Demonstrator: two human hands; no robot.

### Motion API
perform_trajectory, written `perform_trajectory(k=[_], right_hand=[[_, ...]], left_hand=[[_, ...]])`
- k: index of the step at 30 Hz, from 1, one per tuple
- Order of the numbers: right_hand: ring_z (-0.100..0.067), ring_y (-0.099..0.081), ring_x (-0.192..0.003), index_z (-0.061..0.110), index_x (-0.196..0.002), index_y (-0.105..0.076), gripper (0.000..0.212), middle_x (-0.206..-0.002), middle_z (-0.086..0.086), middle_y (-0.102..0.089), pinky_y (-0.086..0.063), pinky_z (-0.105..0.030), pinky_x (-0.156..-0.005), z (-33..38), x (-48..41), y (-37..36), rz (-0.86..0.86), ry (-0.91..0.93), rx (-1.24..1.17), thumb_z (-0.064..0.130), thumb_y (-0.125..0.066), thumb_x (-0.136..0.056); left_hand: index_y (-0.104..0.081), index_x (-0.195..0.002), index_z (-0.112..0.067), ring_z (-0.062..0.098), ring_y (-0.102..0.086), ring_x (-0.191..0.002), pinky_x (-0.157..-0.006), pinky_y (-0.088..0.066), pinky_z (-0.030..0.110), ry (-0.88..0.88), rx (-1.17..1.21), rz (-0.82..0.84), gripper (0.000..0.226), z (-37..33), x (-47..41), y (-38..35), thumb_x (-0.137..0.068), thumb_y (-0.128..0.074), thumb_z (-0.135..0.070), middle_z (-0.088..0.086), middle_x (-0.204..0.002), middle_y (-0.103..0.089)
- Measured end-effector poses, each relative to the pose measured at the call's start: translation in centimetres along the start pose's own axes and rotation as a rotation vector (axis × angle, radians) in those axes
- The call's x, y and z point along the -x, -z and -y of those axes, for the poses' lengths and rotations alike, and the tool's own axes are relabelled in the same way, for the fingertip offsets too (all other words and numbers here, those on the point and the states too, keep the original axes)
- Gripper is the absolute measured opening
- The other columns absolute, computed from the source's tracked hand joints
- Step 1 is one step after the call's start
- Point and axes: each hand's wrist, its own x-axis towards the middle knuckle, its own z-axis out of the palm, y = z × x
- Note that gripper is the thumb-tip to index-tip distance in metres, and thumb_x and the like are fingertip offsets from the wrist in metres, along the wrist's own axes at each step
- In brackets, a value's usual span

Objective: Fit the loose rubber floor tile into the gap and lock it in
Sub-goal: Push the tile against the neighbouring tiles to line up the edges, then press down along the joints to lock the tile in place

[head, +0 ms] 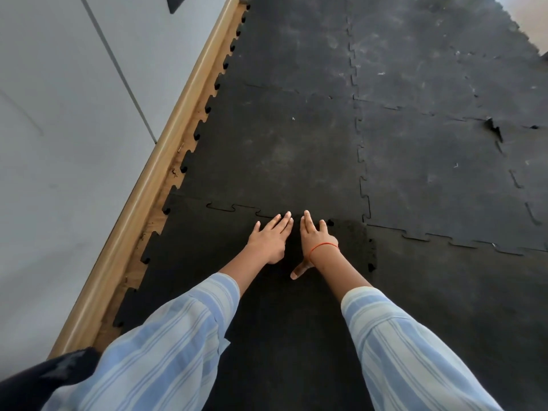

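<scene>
A black rubber floor tile (207, 262) with jigsaw edges lies flat in the near-left part of the mat. Its far seam (234, 207) meets the tile beyond (267, 149). My left hand (268, 237) rests palm down on the near tile, fingers spread, fingertips at that seam. My right hand (315, 240), with an orange thread at the wrist, lies flat beside it, fingers also reaching the seam, thumb pointing back toward me. Neither hand holds anything. Small open notches (370, 266) show along the tile's right edge.
A wooden skirting board (154, 185) and a grey wall (59, 129) run along the left, with bare wooden floor showing between the mat's teeth. More interlocked black tiles (444, 173) spread ahead and right. A lifted, torn corner (493, 127) sticks up at the right.
</scene>
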Motion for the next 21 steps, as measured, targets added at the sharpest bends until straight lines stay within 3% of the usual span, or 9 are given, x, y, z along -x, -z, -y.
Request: perform_trajectory(k=[2, 6, 11, 14, 17, 21], right_hand=[[-0.032, 0.009, -0.147, 0.013, -0.149, 0.017, 0.143, -0.156, 0.001, 0.029, -0.034, -0.047, -0.110, 0.3, -0.2, 0.4, 0.018, -0.030, 0.049, 0.053, -0.084, -0.057], [-0.033, 0.016, -0.146, 0.011, -0.148, 0.021, 0.143, -0.154, -0.002, 0.033, -0.012, -0.047, -0.119, 0.1, -0.7, 0.4, 0.044, -0.004, 0.050, 0.054, -0.083, -0.059], [-0.027, 0.026, -0.143, 0.012, -0.149, 0.017, 0.146, -0.156, -0.003, 0.029, 0.007, -0.044, -0.117, -2.6, -0.7, -1.3, -0.084, 0.151, -0.141, 0.062, -0.081, -0.054], [-0.020, 0.026, -0.143, 0.008, -0.148, 0.017, 0.147, -0.156, -0.005, 0.029, 0.009, -0.040, -0.117, -3.8, 0.3, -2.6, -0.203, 0.132, -0.201, 0.075, -0.072, -0.052], [-0.018, 0.023, -0.144, 0.010, -0.148, 0.018, 0.146, -0.156, -0.004, 0.028, 0.006, -0.040, -0.120, -6.5, 1.6, -4.5, -0.313, -0.029, -0.259, 0.088, -0.058, -0.051], [-0.018, 0.019, -0.146, 0.010, -0.149, 0.017, 0.142, -0.157, -0.003, 0.025, 0.002, -0.040, -0.120, -8.5, 1.8, -4.2, -0.221, -0.016, -0.250, 0.083, -0.062, -0.055]], left_hand=[[0.010, -0.154, -0.021, 0.015, 0.015, -0.148, -0.119, -0.003, 0.051, 0.007, -0.011, 0.018, 0.076, -0.1, -0.2, 0.1, -0.100, -0.043, -0.013, -0.008, -0.160, 0.024], [0.012, -0.153, -0.022, 0.015, 0.018, -0.147, -0.118, -0.002, 0.051, 0.003, 0.009, 0.071, 0.076, 0.0, -0.4, 0.4, -0.100, -0.041, -0.012, -0.008, -0.159, 0.026], [0.014, -0.153, -0.024, 0.015, 0.020, -0.147, -0.118, 0.000, 0.051, 0.002, 0.017, 0.101, 0.071, 0.1, -0.6, 0.7, -0.102, -0.035, -0.013, -0.010, -0.158, 0.028], [0.015, -0.152, -0.023, 0.015, 0.019, -0.147, -0.118, 0.001, 0.051, -0.002, 0.016, 0.101, 0.068, 0.2, -0.5, 0.5, -0.103, -0.032, -0.014, -0.010, -0.157, 0.028], [0.013, -0.153, -0.021, 0.017, 0.018, -0.148, -0.118, 0.000, 0.053, -0.012, 0.009, 0.067, 0.064, 0.1, -0.3, 0.5, -0.105, -0.030, -0.024, -0.007, -0.159, 0.026], [0.013, -0.153, -0.023, 0.018, 0.018, -0.147, -0.115, 0.002, 0.060, -0.078, -0.053, 0.024, 0.071, -1.6, 0.2, -0.7, -0.103, -0.032, -0.044, -0.006, -0.159, 0.025]])
